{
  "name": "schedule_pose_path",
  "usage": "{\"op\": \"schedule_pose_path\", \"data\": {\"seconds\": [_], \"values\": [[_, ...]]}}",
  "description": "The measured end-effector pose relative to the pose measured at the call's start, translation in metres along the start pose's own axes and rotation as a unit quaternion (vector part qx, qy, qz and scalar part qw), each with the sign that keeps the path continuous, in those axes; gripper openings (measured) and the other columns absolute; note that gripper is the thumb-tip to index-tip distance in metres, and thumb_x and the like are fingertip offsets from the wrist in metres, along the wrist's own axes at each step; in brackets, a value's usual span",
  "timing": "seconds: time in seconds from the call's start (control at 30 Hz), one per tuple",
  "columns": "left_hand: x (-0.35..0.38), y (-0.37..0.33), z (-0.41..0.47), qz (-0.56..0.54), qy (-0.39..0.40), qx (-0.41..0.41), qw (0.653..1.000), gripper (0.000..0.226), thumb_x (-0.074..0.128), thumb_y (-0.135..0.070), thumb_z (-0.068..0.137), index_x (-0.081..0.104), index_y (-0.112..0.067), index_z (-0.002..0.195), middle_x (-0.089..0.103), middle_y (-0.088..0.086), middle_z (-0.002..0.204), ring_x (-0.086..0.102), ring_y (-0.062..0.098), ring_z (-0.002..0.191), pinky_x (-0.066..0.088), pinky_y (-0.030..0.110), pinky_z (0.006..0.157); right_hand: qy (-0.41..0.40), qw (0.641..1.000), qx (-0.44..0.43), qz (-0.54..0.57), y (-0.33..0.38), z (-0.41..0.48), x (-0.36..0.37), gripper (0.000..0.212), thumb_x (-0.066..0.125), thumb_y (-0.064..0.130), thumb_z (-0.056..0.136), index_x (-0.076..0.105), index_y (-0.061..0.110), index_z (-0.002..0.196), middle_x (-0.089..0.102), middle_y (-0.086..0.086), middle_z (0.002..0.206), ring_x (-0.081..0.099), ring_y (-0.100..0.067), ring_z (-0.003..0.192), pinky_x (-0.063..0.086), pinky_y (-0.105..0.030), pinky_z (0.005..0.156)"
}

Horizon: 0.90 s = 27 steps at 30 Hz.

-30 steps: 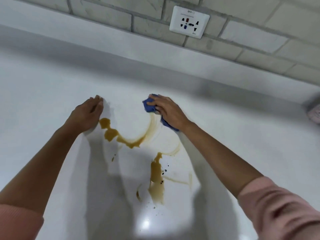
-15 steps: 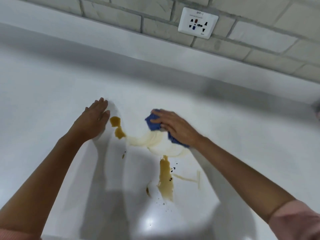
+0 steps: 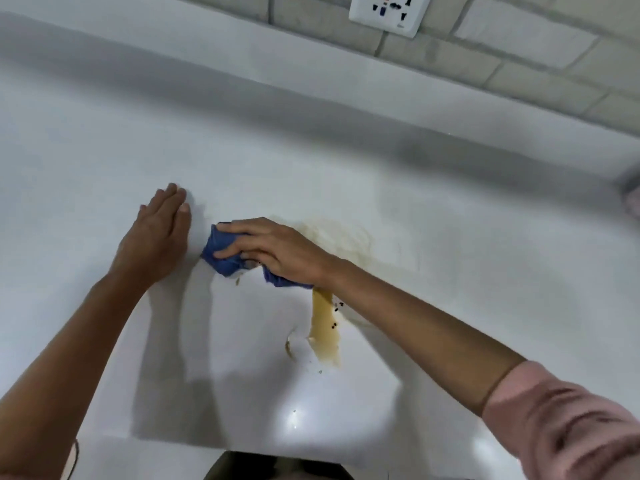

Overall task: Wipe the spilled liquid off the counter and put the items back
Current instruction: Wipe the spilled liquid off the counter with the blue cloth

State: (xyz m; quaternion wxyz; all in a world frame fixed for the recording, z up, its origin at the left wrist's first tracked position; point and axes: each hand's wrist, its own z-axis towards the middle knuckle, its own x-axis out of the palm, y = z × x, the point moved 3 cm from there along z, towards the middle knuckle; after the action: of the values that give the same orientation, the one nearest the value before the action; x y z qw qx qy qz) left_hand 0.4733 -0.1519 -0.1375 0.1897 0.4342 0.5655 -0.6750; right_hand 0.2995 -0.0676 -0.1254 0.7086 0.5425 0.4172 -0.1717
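Note:
My right hand (image 3: pixel 277 249) presses a crumpled blue cloth (image 3: pixel 221 252) flat onto the white counter (image 3: pixel 104 150), fingers spread over it. A brown spilled liquid streak (image 3: pixel 323 327) with small dark specks lies just below and right of the cloth. A faint yellowish smear (image 3: pixel 339 233) marks the wiped area behind my hand. My left hand (image 3: pixel 157 237) rests palm down on the counter just left of the cloth, fingers together, holding nothing.
A white wall socket (image 3: pixel 389 12) sits on the pale brick wall above a raised white ledge (image 3: pixel 311 88). A pinkish object (image 3: pixel 632 199) shows partly at the far right edge. The counter's front edge (image 3: pixel 173 445) runs along the bottom.
My right hand has swept the blue cloth leftward over the curved brown arc, which is now gone, leaving a faint smear. The left hand has stayed flat on the counter.

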Motion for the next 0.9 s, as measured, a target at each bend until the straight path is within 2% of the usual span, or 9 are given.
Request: {"op": "schedule_pose_path", "data": {"seconds": [0.13,0.23,0.37,0.43,0.5,0.57,0.63,0.77,0.9], "values": [[-0.003,-0.002,-0.001,-0.006,0.008,-0.009,1.0,0.045,0.03,-0.025,0.101,0.035,-0.011,0.144,0.025,0.006,0.156,0.017,0.02,0.146,0.009,0.035,0.118,0.003,0.999,0.04,0.017,-0.031,-0.046,-0.032,0.037,0.047,-0.008,0.092,0.066,0.011,0.117,0.044,-0.007,0.144,0.04,-0.003,0.124,0.036,-0.008,0.1],[-0.004,-0.003,0.0,0.001,0.018,-0.009,1.0,0.046,0.028,-0.026,0.102,0.034,-0.01,0.144,0.024,0.006,0.156,0.016,0.02,0.146,0.009,0.036,0.119,-0.048,0.995,0.081,-0.031,-0.05,-0.023,-0.055,0.037,0.045,-0.007,0.093,0.065,0.012,0.118,0.043,-0.006,0.145,0.042,-0.012,0.128,0.041,-0.02,0.103],[-0.003,-0.002,0.0,0.006,0.016,-0.01,1.0,0.045,0.028,-0.024,0.102,0.034,-0.009,0.144,0.025,0.008,0.156,0.017,0.022,0.146,0.01,0.037,0.118,-0.063,0.996,0.058,-0.04,-0.026,0.023,-0.029,0.033,0.049,-0.007,0.09,0.066,0.006,0.115,0.048,-0.014,0.141,0.045,-0.025,0.129,0.022,0.002,0.098],[-0.003,-0.001,0.001,-0.002,0.014,-0.013,1.0,0.045,0.028,-0.024,0.102,0.036,-0.008,0.143,0.026,0.009,0.155,0.019,0.022,0.145,0.011,0.037,0.118,-0.026,0.999,0.028,-0.002,-0.001,0.021,-0.003,0.034,0.051,-0.008,0.088,0.068,0.008,0.113,0.05,-0.013,0.14,0.045,-0.023,0.127,0.021,0.004,0.096],[-0.003,-0.001,0.001,-0.005,0.018,-0.015,1.0,0.045,0.028,-0.025,0.102,0.036,-0.009,0.143,0.027,0.008,0.155,0.019,0.021,0.145,0.011,0.037,0.118,0.014,1.0,-0.013,0.014,0.017,-0.001,0.013,0.041,0.051,-0.011,0.081,0.068,0.01,0.112,0.051,-0.009,0.14,0.043,-0.02,0.129,0.023,-0.001,0.1],[-0.004,-0.001,0.0,-0.008,0.018,-0.017,1.0,0.045,0.028,-0.027,0.102,0.036,-0.011,0.143,0.027,0.006,0.155,0.019,0.02,0.145,0.011,0.036,0.119,0.068,0.997,-0.038,0.011,0.017,-0.031,0.011,0.049,0.048,-0.013,0.076,0.067,0.011,0.114,0.049,-0.006,0.142,0.04,-0.019,0.133,0.026,-0.013,0.107],[-0.005,-0.001,-0.001,-0.01,0.021,-0.019,1.0,0.046,0.027,-0.029,0.102,0.036,-0.012,0.143,0.026,0.005,0.155,0.018,0.019,0.145,0.01,0.034,0.118,0.09,0.996,-0.028,0.005,0.002,-0.052,-0.007,0.046,0.045,-0.016,0.083,0.066,0.009,0.116,0.047,-0.007,0.144,0.038,-0.02,0.136,0.028,-0.023,0.111],[-0.004,-0.002,-0.001,-0.005,0.024,-0.014,1.0,0.046,0.027,-0.029,0.102,0.035,-0.012,0.144,0.025,0.005,0.156,0.017,0.02,0.146,0.009,0.035,0.118,0.009,0.997,0.071,0.021,-0.027,-0.038,-0.043,0.036,0.043,-0.009,0.094,0.065,0.008,0.117,0.047,-0.005,0.144,0.038,-0.017,0.135,0.033,-0.015,0.106],[-0.002,-0.001,0.0,0.005,0.016,-0.014,1.0,0.046,0.028,-0.029,0.101,0.035,-0.011,0.144,0.026,0.007,0.155,0.019,0.022,0.145,0.011,0.037,0.119,-0.021,0.998,0.045,-0.027,-0.01,-0.003,-0.023,0.03,0.051,-0.003,0.092,0.066,0.007,0.116,0.05,-0.01,0.141,0.042,-0.024,0.133,0.029,-0.02,0.108]]}}
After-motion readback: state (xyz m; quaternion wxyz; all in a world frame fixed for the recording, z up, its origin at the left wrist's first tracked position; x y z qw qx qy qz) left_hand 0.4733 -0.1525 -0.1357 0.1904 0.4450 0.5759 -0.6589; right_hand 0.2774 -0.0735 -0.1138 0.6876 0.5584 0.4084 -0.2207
